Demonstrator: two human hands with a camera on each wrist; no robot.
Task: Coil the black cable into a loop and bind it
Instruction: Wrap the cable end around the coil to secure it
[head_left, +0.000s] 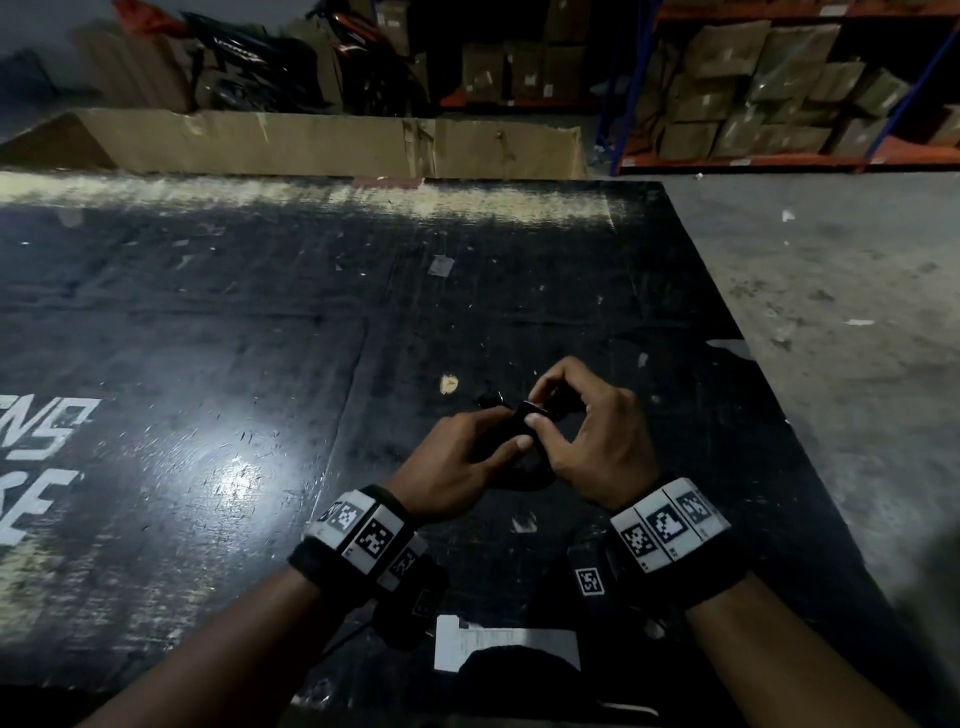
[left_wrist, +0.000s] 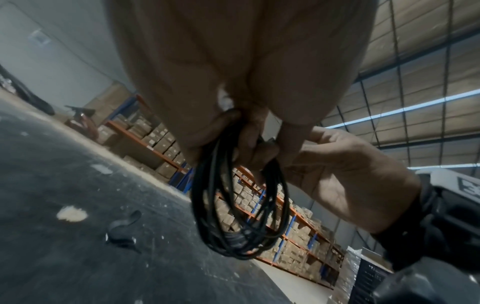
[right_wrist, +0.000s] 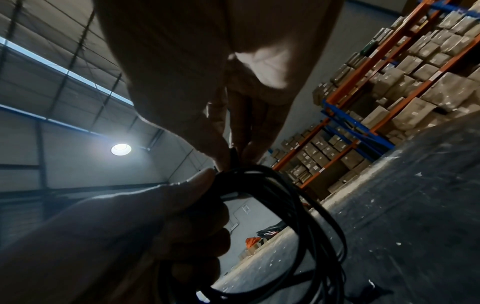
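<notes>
The black cable (left_wrist: 239, 207) is wound into a coil of several turns and hangs above the black table (head_left: 234, 322). My left hand (head_left: 496, 449) grips the coil's top, its fingers (left_wrist: 221, 125) curled round the bundled strands. My right hand (head_left: 543, 415) meets it from the right and pinches a short black end or strap (right_wrist: 233, 153) at the top of the coil (right_wrist: 293, 205). In the head view both hands hide most of the cable (head_left: 524, 480). A small black piece (left_wrist: 122, 230) lies on the table just beyond the hands.
A long cardboard box (head_left: 311, 140) stands along the table's far edge. The table ends at the right above a grey concrete floor (head_left: 831, 312). Orange-and-blue racks of cartons (head_left: 769, 88) stand beyond. A white paper label (head_left: 498, 644) lies at the near edge.
</notes>
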